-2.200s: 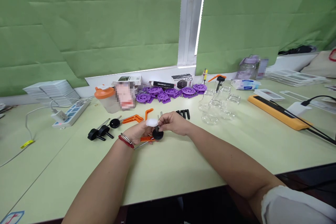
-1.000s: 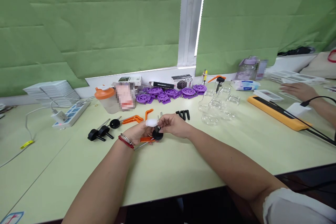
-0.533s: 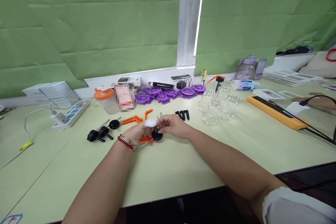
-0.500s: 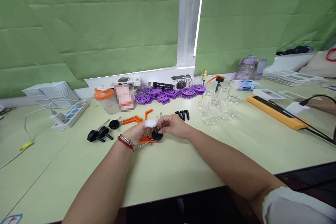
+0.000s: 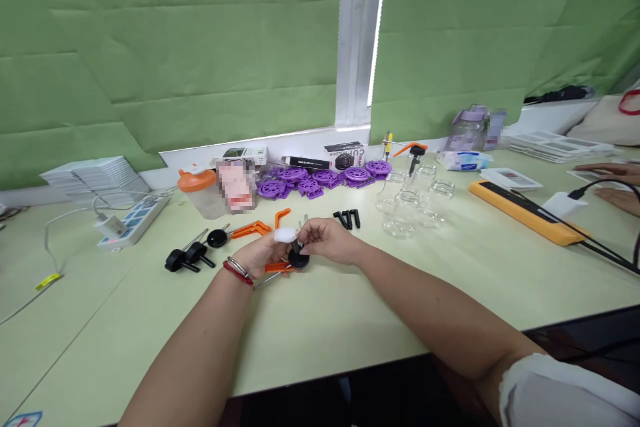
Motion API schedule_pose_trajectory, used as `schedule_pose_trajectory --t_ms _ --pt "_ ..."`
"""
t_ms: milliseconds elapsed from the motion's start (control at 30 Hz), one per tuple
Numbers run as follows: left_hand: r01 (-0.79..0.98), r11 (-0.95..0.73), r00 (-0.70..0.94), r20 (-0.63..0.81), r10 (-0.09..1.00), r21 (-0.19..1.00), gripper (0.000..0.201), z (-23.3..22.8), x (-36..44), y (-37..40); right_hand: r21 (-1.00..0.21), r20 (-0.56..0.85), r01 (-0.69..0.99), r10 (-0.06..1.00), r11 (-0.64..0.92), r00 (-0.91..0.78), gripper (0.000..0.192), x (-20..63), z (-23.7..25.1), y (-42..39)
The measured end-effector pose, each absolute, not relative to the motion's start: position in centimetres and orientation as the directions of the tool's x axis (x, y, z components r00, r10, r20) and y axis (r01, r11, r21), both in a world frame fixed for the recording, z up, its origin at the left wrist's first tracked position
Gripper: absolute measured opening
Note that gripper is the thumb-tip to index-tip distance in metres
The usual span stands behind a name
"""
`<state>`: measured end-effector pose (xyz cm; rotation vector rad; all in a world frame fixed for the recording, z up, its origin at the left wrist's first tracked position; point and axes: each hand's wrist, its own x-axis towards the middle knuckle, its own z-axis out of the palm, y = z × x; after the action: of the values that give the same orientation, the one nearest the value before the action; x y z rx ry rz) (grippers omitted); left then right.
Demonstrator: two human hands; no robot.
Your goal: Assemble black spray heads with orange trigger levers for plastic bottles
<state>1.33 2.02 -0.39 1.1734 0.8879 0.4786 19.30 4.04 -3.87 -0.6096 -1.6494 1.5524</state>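
Close together over the table, both my hands are on one black round cap with a short stem. My left hand is closed around it from the left, with a white covering at its thumb end. An orange handle with a thin metal rod shows beneath that hand. The fingertips of my right hand pinch the cap's stem from the right; the exact contact is partly hidden. Left of my hands lie several similar black caps and orange handles. Black short tubes lie just beyond my right hand.
Clear glass jars stand at the right, behind them an upright orange-handled piece. Purple wheel-shaped parts line the back. An orange-lidded cup and a power strip are left. Another person's hands and a yellow device are right.
My hands and the black cap stay almost in place. At the far right, the other person's hands have come further into view, and a white frame there has shifted right.
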Motion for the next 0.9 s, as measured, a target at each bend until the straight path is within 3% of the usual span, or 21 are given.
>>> schedule_pose_trajectory --t_ms 900 --pt "0.109 0.331 0.598 -0.328 0.731 0.937 0.053 -0.23 1.53 1.89 -0.98 0.195 -0.147 0.795 0.133 -0.575 0.026 19.21 -4.0 4.05"
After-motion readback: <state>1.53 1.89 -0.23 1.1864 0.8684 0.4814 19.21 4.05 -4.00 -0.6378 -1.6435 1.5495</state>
